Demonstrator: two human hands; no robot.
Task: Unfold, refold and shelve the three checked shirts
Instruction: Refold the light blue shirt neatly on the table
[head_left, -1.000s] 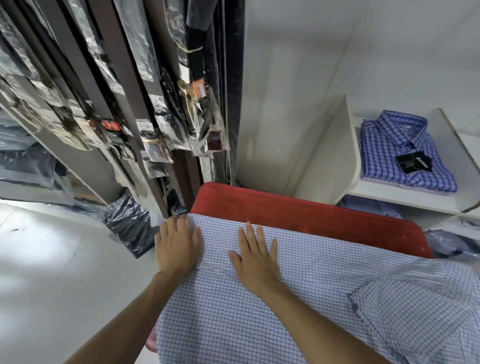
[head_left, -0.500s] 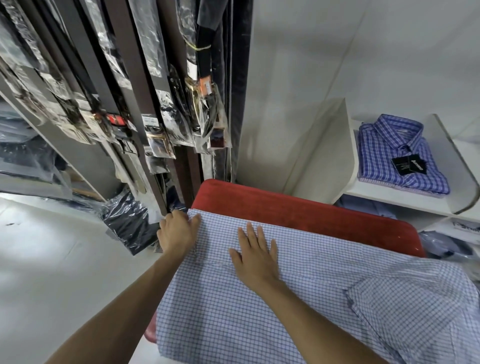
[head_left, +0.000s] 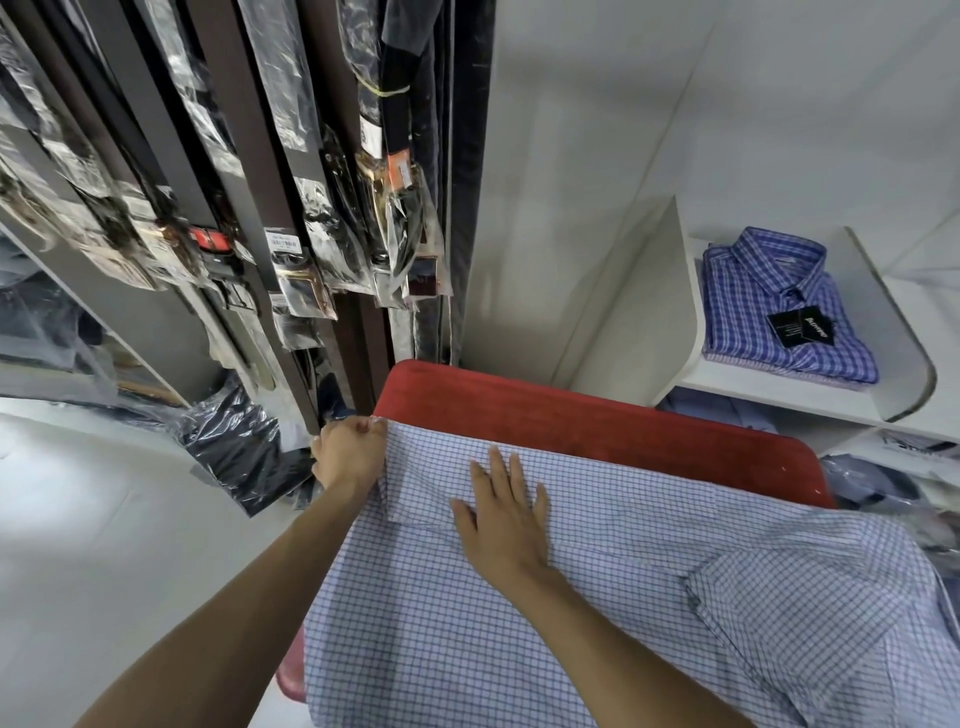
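A pale blue-and-white checked shirt (head_left: 597, 597) lies spread over a red padded bench (head_left: 597, 415). My left hand (head_left: 350, 454) is closed on the shirt's far left edge, at the bench corner. My right hand (head_left: 506, 512) lies flat on the cloth beside it, fingers apart, pressing down near a fold. A folded part of the same shirt (head_left: 810, 618) rests at the right. A darker blue checked shirt (head_left: 779, 312), folded with a black tag, sits on a white shelf (head_left: 810, 402) at the right.
Belts in clear plastic sleeves (head_left: 311, 218) hang on a dark rack at the left. Bagged dark garments (head_left: 234, 447) lie on the white floor under them. More packed shirts (head_left: 727, 410) fill the lower shelves at right. A white wall stands behind the bench.
My left hand slid left to the shirt's edge and closed on it. My right hand stayed flat on the cloth. The view moved a little closer.
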